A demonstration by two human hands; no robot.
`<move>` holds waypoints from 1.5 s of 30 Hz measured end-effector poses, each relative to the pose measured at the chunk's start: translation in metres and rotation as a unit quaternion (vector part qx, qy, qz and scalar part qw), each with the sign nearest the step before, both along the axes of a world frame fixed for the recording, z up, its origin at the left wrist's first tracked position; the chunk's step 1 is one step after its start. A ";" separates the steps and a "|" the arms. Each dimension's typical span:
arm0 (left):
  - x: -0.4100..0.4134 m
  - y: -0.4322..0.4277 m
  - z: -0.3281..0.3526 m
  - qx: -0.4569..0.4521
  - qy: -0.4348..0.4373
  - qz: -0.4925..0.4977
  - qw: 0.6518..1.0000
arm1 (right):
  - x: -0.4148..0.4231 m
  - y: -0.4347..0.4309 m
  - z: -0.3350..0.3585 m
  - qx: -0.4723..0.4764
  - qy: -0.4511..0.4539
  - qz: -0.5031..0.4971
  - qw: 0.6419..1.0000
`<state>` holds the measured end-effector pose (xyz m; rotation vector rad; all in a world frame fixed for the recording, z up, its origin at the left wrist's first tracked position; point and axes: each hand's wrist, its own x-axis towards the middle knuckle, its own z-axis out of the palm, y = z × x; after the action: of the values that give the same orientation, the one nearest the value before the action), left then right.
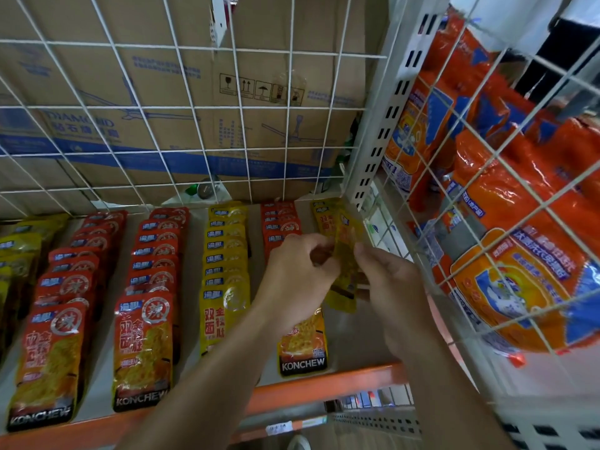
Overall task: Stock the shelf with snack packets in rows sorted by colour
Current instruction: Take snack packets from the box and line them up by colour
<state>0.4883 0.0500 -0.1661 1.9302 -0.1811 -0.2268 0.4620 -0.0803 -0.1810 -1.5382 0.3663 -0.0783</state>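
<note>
Rows of snack packets lie on the white shelf with its orange front rail. From the left: a yellow row, two red rows, a yellow row, a red row. At the far right, a short yellow row starts at the back. My left hand and my right hand together hold a bunch of yellow packets upright above the shelf's right end. Under my left wrist lies a packet of the red row.
A white wire grid backs the shelf, with cardboard boxes behind it. To the right, a slotted upright post and a wire basket full of orange bags. Bare shelf surface lies in front of my right hand.
</note>
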 end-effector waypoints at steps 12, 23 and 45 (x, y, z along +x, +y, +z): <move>0.018 -0.010 -0.010 0.023 0.054 -0.072 0.996 | 0.019 -0.001 -0.014 0.085 0.087 -0.054 0.991; 0.045 -0.023 -0.008 -0.087 0.178 -0.017 0.980 | 0.030 -0.001 -0.016 -0.003 0.038 -0.018 0.999; 0.076 -0.023 -0.009 0.025 0.213 -0.004 0.977 | 0.068 -0.011 -0.028 -0.082 0.058 -0.124 0.987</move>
<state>0.5639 0.0269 -0.1750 1.8834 0.1020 -0.6471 0.5303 -0.0911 -0.2093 -1.6572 0.6565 -0.2199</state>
